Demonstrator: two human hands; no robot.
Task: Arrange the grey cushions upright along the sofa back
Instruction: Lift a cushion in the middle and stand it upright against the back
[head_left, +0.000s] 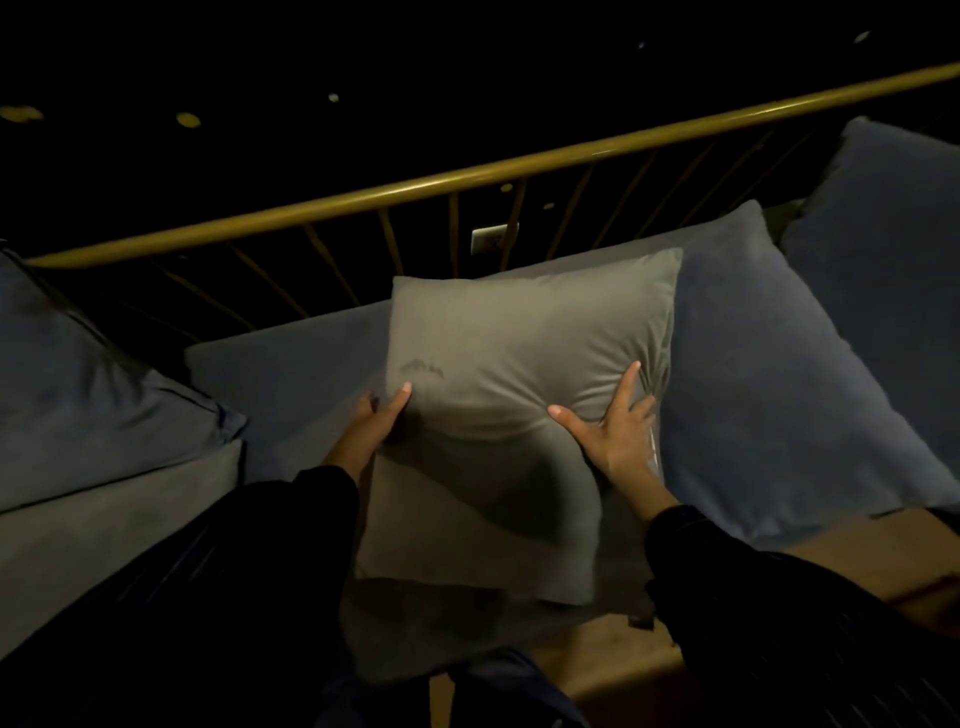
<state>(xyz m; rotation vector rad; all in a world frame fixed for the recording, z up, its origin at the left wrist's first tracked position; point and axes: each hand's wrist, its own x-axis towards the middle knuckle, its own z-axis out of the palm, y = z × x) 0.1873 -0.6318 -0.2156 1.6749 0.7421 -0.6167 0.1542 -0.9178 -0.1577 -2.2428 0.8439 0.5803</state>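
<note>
A light grey cushion (519, 343) stands tilted in the middle of the sofa seat, its top edge leaning toward the sofa back. My left hand (371, 421) grips its left side, thumb on the front face. My right hand (615, 421) presses its right side with the fingers spread, creasing the fabric. A bigger blue-grey cushion (769, 374) leans just to the right, partly behind the light one. Another blue-grey cushion (893, 228) leans at the far right, and one more lies at the left (78, 384).
The sofa back is a brass-coloured rail (467, 179) with thin slanted spindles below it. The grey seat pad (291, 364) shows left of the held cushion. A brown wooden sofa edge (831, 561) runs at lower right. Beyond the rail all is dark.
</note>
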